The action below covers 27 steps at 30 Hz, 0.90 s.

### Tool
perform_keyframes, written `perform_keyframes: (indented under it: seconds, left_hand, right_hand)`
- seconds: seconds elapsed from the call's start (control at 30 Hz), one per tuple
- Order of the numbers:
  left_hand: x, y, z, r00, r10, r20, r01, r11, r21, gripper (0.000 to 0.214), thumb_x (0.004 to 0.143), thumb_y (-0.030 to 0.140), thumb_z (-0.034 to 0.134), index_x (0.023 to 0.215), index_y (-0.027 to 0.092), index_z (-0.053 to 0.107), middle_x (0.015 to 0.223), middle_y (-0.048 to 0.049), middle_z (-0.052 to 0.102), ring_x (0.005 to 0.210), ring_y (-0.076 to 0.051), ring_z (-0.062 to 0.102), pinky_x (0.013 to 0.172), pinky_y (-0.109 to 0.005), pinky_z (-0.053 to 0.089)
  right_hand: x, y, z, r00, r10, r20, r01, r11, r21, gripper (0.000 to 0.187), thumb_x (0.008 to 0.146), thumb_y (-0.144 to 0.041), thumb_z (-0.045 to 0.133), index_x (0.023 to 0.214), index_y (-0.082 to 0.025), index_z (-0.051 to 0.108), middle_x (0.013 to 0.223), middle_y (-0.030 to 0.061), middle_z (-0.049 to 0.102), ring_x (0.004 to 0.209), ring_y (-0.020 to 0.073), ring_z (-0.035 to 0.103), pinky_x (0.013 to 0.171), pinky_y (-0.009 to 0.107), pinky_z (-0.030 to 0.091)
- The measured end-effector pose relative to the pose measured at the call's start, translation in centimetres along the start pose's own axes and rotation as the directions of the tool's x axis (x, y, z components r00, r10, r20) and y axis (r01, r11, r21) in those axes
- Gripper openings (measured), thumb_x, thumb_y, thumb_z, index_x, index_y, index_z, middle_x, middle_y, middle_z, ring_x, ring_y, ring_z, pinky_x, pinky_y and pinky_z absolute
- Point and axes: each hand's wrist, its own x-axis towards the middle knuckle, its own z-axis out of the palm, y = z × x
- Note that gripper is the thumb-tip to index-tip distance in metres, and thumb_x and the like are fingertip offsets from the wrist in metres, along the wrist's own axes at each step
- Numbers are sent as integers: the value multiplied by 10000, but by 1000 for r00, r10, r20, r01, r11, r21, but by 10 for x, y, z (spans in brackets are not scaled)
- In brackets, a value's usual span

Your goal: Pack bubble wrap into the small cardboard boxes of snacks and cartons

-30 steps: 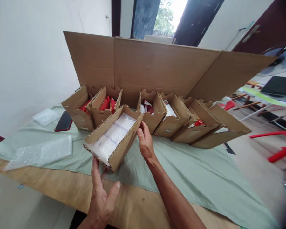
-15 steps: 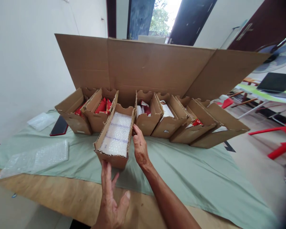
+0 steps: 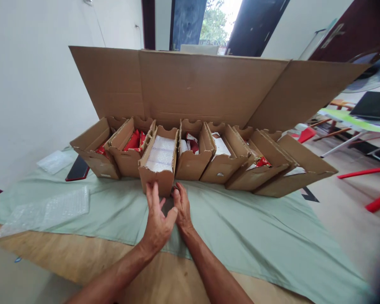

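Note:
A narrow cardboard box [image 3: 155, 179] stands between its neighbours in the row, its front end jutting toward me. Inside lie white bundles in bubble wrap [image 3: 160, 154]. My left hand [image 3: 160, 215] has its fingertips against the box's front wall, with the thumb spread. Beside the box's lower right front corner is my right hand [image 3: 182, 207], fingers bent and partly hidden. On the left, another box [image 3: 129, 162] holds red packets [image 3: 133, 141]; on the right, a box [image 3: 193, 164] contains a dark red packet [image 3: 194, 146] and something white.
More open boxes [image 3: 280, 183] continue rightward. A tall cardboard panel [image 3: 205, 88] rises behind the row. Bubble wrap [image 3: 50, 211] and a dark phone-like slab [image 3: 77, 168] lie on the green cloth [image 3: 240, 223] at left. A laptop [image 3: 372, 105] sits on a side table.
The box with the bubble-wrapped bundles has slid away from me into the row. Both hands moved forward with it, and the right hand shifted from its side to its front corner.

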Motion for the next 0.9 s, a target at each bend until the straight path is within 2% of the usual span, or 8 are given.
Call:
perform_keyframes:
  seconds: [0.17,0.27,0.43,0.53,0.73,0.9]
  left_hand:
    - [41,-7,21,1000,8,18,-9,998,67,829,846,263,624,1589,226,259,1726,-189,1,1589,-344,188,1168,-506,436]
    - [56,-14,21,999,27,26,-30,990,136,845,801,208,625,1575,222,286,1722,-186,41,1594,-336,173,1186,-503,410]
    - [65,-23,4,996,73,-58,-60,977,204,811,810,222,612,1559,216,301,1701,-186,124,1563,-341,263,1177,-520,418]
    - [68,-29,1,995,83,-55,-68,971,230,819,802,217,622,1557,210,305,1697,-192,136,1569,-357,241,1182,-544,405]
    - [79,-39,11,993,109,-43,-95,963,254,887,778,180,662,1577,250,283,1728,-153,72,1591,-363,173,1239,-545,321]
    - [90,-35,22,995,87,-57,-69,962,265,907,764,142,627,1586,198,249,1724,-195,52,1605,-366,87,1251,-568,274]
  right_hand:
    - [0,11,5,1000,-8,-25,8,1000,11,684,960,-681,435,1425,-197,564,1493,167,569,1362,313,548,1167,531,409]
    - [0,9,4,999,-29,-14,29,1000,5,703,937,-698,448,1401,-187,582,1479,172,577,1358,318,554,1170,523,409]
    - [-1,-4,2,1000,-24,-1,24,999,-28,590,988,-591,453,1392,-184,590,1455,164,602,1324,290,584,1159,489,429]
    - [-1,-8,2,1000,-15,5,15,999,-37,566,992,-555,457,1389,-172,588,1439,170,613,1294,286,606,1149,480,439]
    - [-1,-9,3,1000,-15,2,15,999,-50,559,990,-545,450,1382,-171,587,1387,168,654,1245,284,641,1105,475,479]
    - [1,-13,1,1000,-1,8,2,999,-53,561,964,-558,477,1349,-173,612,1335,161,690,1225,293,650,1098,491,475]
